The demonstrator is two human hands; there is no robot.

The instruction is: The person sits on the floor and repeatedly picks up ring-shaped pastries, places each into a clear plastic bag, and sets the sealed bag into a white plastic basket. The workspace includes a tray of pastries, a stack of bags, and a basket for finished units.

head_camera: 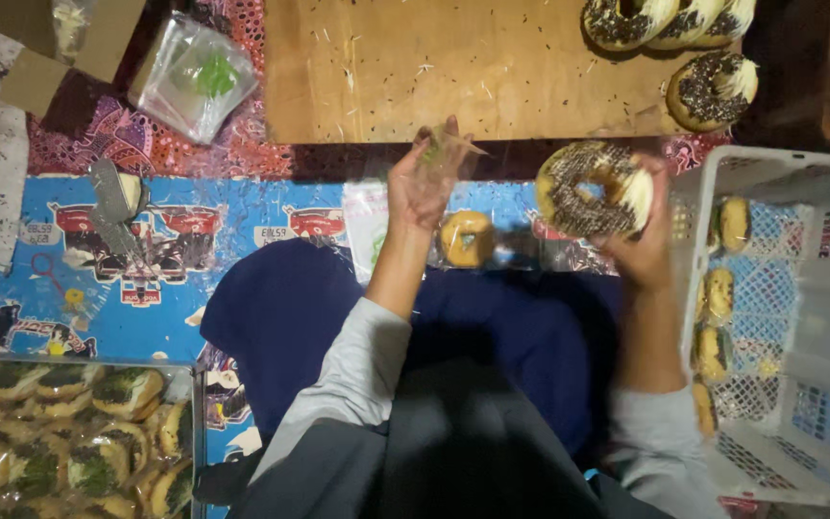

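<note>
My right hand [647, 252] holds up a ring doughnut [595, 189] topped with dark sprinkles and white cream. My left hand [423, 183] is raised beside it, fingers pinched on a thin clear plastic bag [446, 146], blurred by motion. A wrapped plain doughnut [467, 238] lies on the mat between my hands, on a stack of clear bags. My lap is covered by dark blue cloth [290, 308].
A brown paper sheet [453, 67] at the top carries several sprinkled doughnuts [713, 88]. A white plastic crate [799, 317] on the right holds bagged doughnuts. A clear box [69, 432] of doughnuts sits bottom left. A packet of bags [194, 77] and a stapler [112, 207] lie left.
</note>
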